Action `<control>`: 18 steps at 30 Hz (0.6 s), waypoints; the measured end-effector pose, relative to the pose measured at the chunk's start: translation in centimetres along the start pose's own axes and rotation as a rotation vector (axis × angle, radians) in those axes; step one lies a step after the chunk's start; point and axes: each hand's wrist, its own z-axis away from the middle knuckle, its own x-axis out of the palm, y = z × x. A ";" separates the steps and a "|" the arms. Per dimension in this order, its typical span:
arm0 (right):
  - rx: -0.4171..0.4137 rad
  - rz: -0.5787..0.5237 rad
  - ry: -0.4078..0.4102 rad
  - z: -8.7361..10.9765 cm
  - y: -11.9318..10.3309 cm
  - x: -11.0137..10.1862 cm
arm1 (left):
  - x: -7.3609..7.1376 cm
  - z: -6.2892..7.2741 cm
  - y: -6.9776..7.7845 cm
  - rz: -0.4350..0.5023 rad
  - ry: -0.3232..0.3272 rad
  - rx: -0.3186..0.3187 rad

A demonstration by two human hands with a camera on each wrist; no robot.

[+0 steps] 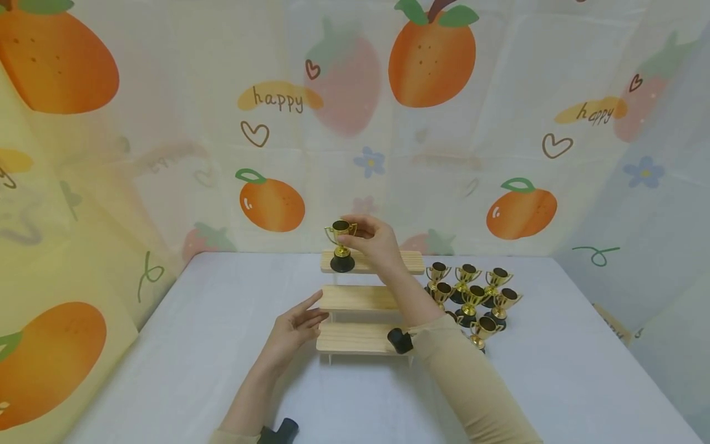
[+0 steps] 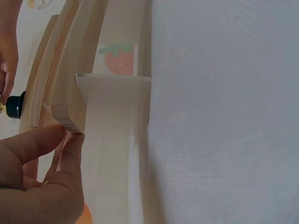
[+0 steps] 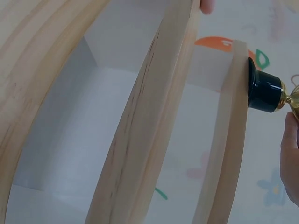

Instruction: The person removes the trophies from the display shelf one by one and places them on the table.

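A small gold trophy cup [image 1: 341, 231] with a black base stands upright at the left end of the top board of a three-step wooden display stand [image 1: 355, 299]. My right hand [image 1: 377, 243] pinches the cup from its right side. The right wrist view has the trophy's base [image 3: 265, 88] against the board, the cup partly cut off by the frame. At the stand's left end is my left hand [image 1: 294, 327]; its thumb and a finger hold the corner of the lowest board [image 2: 67, 114] in the left wrist view.
Several more gold trophies [image 1: 474, 299] stand grouped right of the stand, some partly behind my right forearm. A white cloth [image 1: 222, 308] covers the table. Behind it hangs a fruit-printed curtain [image 1: 194, 123]. Clear supports [image 2: 117, 81] carry the boards.
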 end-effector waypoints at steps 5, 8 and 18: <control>-0.005 -0.005 0.020 0.2 0.1 -0.7 | -0.1 -0.1 0.0 0.003 0.002 0.003; -0.004 -0.012 0.026 0.4 0.1 -1.3 | -0.1 -0.2 -0.1 0.004 -0.002 0.002; 0.021 0.005 0.040 1.6 -0.5 -4.2 | -0.3 -0.2 -0.3 0.009 -0.014 0.008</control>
